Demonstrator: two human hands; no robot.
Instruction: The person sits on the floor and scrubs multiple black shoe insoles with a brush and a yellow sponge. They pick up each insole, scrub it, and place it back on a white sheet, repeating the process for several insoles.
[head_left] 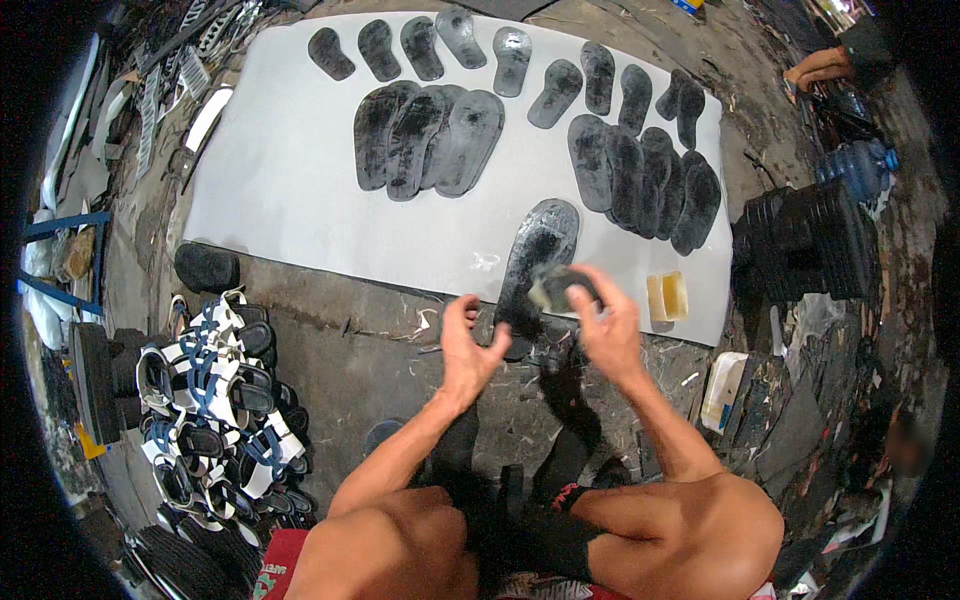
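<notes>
A long black shoe sole (545, 245) lies across the near edge of the white sheet (330, 230), its upper face glossy in patches. Over its middle, my right hand (608, 325) grips a dark rounded pad (565, 290) with a pale yellowish edge; motion blurs it, so its exact kind is unclear. My left hand (472, 350) is beside the sole's near left edge, thumb and fingers apart and nothing held. Whether the left thumb touches the sole, I cannot tell. To the right of the pad, a yellow-brown block (668, 297) sits on the sheet.
Overlapping black soles (470, 140) lie in a group farther back, with another group (590, 165) at right. Several smaller sole pieces (512, 60) line the far edge. White-and-black sandals (215, 400) are heaped at left. Another person's hand (822, 68) shows at far right.
</notes>
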